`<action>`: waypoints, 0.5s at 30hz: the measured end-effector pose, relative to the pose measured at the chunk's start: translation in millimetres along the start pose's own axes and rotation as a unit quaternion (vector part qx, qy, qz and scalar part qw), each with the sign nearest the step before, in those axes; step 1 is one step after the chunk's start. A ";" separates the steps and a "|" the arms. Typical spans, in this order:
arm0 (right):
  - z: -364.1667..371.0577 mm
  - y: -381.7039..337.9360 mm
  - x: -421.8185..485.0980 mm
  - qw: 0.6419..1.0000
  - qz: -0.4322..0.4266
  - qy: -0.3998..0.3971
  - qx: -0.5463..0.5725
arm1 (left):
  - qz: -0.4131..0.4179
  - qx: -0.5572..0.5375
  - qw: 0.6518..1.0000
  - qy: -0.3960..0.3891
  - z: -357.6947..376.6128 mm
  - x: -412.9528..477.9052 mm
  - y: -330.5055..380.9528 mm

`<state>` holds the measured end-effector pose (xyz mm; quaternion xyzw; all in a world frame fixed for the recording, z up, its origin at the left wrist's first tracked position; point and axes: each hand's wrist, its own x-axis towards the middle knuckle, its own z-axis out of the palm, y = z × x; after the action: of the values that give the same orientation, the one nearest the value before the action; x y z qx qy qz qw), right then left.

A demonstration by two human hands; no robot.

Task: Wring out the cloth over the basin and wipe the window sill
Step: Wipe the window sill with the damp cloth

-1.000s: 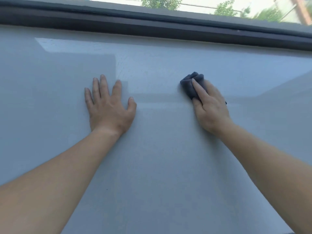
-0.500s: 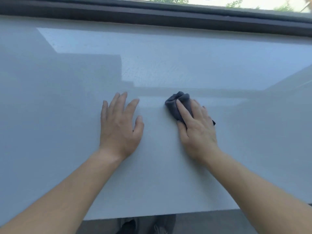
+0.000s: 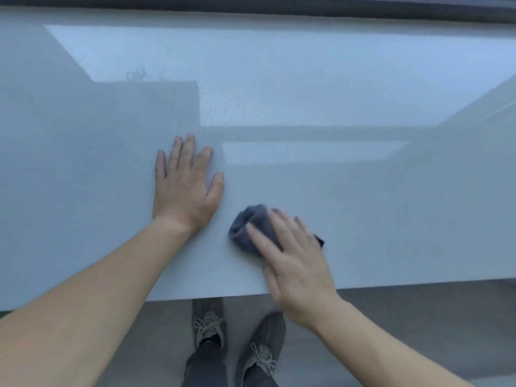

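In the head view, the right grip [image 3: 296, 261] lies flat on the cloth [image 3: 248, 227]. Its fingers are straight, a little blurred, and press the cloth onto the sill [image 3: 391, 219]. The dark grey cloth is bunched and shows ahead and left of this grip's fingers. The left grip [image 3: 185, 191] is left of it and further in, spread wide, palm flat on the sill, holding nothing. Below both grips, grey shoes [image 3: 208, 325] stand on the floor [image 3: 418, 331].

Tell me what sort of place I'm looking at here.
Likely indoors at a window: a wide, glossy pale window sill runs beneath a dark window frame, with grey floor below its near edge.
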<state>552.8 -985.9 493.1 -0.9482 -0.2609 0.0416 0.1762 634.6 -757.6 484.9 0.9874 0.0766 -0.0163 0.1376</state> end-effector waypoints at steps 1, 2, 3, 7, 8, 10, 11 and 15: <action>0.6 -5.2 -13.5 0.998 -0.051 -0.021 -0.004 | 0.000 0.002 1.000 -0.001 0.2 0.0 0.2; -2.4 -5.2 -23.4 0.995 -0.093 -0.046 -0.004 | 0.000 0.004 1.000 -0.002 0.3 -0.3 0.2; -6.3 1.8 -27.8 0.989 -0.127 -0.069 -0.011 | 0.000 0.006 1.000 -0.002 0.7 -0.4 -0.1; -20.3 59.4 -7.4 0.999 -0.022 -0.021 -0.018 | -0.004 -0.005 1.000 0.002 1.5 -0.7 -0.2; -25.4 67.6 -1.4 0.999 0.045 0.007 -0.007 | -0.006 -0.007 1.000 0.001 1.3 -0.1 0.3; -26.0 65.9 -4.9 0.997 0.077 0.023 -0.006 | -0.012 0.004 1.000 0.001 -1.5 0.5 2.3; -22.9 61.0 -14.2 0.999 0.038 0.008 -0.013 | -0.012 0.021 1.000 0.003 -2.9 2.6 5.2; -33.4 72.9 -25.4 0.983 -0.152 -0.093 -0.037 | 0.002 0.027 0.999 0.020 -5.5 17.7 24.7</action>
<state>571.7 -1067.7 498.1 -0.8956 -0.4182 0.0930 0.1197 656.0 -777.0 495.9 0.9909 0.0772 0.0012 0.1098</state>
